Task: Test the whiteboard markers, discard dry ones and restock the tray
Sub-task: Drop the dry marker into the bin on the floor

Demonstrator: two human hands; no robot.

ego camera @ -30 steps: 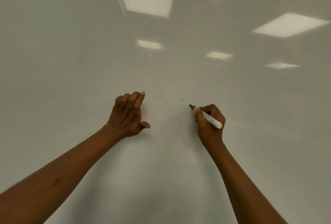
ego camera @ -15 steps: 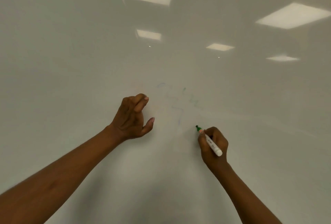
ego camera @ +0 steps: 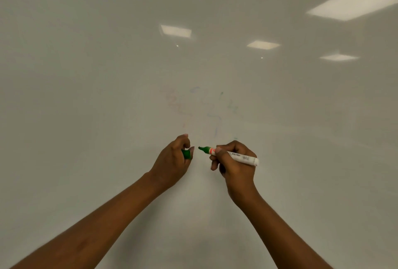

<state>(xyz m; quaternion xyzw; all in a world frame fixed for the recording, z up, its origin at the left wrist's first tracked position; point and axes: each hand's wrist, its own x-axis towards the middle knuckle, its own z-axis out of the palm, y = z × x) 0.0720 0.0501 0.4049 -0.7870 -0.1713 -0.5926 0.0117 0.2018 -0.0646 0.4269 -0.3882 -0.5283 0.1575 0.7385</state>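
A whiteboard (ego camera: 86,96) fills the whole view. My right hand (ego camera: 234,163) grips a white marker (ego camera: 241,156) with a green uncapped tip that points left, away from the board surface. My left hand (ego camera: 174,161) holds the green cap (ego camera: 186,153) between thumb and fingers. The cap's mouth faces the marker tip, with a small gap between them. Faint red, blue and green scribbles (ego camera: 206,109) sit on the board just above both hands.
Ceiling lights reflect in the glossy board at the top and upper right. No tray, bin or other markers are in view.
My right hand came down from the board and swung the marker tip left toward my left hand. My left hand dropped and turned, so the green cap now shows.
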